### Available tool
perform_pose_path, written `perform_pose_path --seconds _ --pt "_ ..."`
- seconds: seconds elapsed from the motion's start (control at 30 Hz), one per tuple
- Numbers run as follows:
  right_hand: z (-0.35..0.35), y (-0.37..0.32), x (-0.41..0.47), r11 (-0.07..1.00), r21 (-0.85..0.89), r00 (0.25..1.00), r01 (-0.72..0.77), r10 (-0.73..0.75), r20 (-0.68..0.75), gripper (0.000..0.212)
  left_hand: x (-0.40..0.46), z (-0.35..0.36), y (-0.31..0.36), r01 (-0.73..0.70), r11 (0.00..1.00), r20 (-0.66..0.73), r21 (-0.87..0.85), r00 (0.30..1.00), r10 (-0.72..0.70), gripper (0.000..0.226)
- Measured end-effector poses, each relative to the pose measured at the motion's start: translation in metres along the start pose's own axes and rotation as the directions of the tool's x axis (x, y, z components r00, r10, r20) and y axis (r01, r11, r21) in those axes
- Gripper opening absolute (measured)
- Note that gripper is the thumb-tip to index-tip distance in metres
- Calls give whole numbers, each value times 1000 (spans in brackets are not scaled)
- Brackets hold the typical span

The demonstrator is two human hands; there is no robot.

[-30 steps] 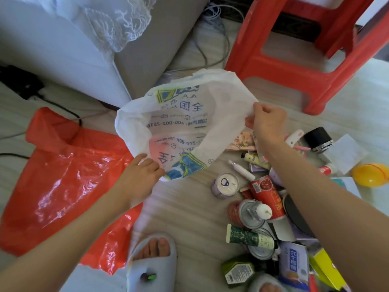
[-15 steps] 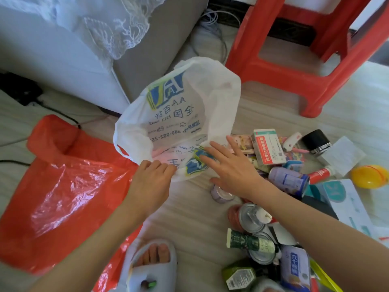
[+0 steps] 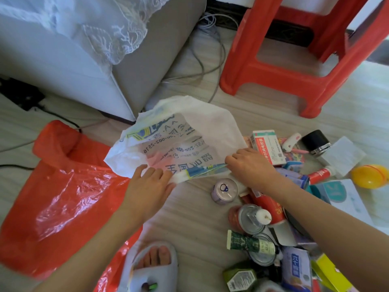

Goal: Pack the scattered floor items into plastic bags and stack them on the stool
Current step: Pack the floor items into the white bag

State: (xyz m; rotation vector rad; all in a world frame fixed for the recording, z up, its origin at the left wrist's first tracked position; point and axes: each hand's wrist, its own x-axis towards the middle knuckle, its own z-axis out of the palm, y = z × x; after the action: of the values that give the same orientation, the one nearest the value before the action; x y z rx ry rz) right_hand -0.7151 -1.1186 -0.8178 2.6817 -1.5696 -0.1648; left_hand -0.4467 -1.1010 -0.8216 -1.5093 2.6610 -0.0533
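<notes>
You are at the bag-opening step: nothing looks packed yet, and the white printed bag lies on the floor between the white cabinet and the heap of items, its mouth turned toward you and spread wide. Your left hand grips the near rim at its left end, fingers curled over the edge and pinching the plastic, while your right hand pinches the same rim at its right end, knuckles up and fingertips tucked under so you cannot see them. The scattered items sit just beside that right hand: a red-and-white medicine box touching the bag's right side, a small purple can just below the rim, a red tube and a green tube nearer your foot. The red bag lies flat to your left, unused. The red stool stands beyond the bag, nothing stacked on it as far as you can see. The next move likely calls for keeping the mouth open with your left hand alone and freeing the right to reach the nearest item; the thin plastic may sag shut once one side is released.
</notes>
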Motion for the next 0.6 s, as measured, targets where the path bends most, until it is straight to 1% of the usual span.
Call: perform_pose_path --seconds 0.07,0.1,0.13,0.2,0.27,0.3,0.37,0.4,0.47,0.53,0.6 --pt "0 3 1 999 9 999 -50 50 -13 22 1 4 -3 12 1000 36 -5 999 -12 40" --pt "0 4 2 997 8 997 -73 73 -27 18 0 7 -5 10 1000 44 4 999 -10 47" --pt "1 4 2 996 10 995 -93 94 -32 15 1 7 -6 10 1000 49 10 999 -10 47" --pt "3 4 5 992 9 991 -128 128 -28 9 1 11 -8 15 1000 12 11 1000 -15 35" --pt "1 4 8 987 -11 986 -160 161 34 8 3 16 -6 32 999 4 -2 999 -32 34" --pt "0 5 9 984 -16 982 -175 176 75 9 4 19 -5 23 1000 10 -3 1000 -23 36" --pt "2 7 9 976 -11 958 -219 217 189 22 8 25 -1 -23 999 46 27 999 22 42" --pt "4 8 9 971 -1 947 -239 233 222 28 10 27 -1 -39 998 56 44 998 36 45" --pt "6 8 7 966 43 941 -253 236 244 34 13 30 2 -36 999 35 40 999 35 54" --pt "4 7 2 958 130 944 -257 219 249 37 13 27 9 2 1000 -6 -14 1000 -2 66" --pt "-2 5 -7 932 241 952 -272 223 210 38 10 19 22 26 997 -62 -78 998 -31 66"
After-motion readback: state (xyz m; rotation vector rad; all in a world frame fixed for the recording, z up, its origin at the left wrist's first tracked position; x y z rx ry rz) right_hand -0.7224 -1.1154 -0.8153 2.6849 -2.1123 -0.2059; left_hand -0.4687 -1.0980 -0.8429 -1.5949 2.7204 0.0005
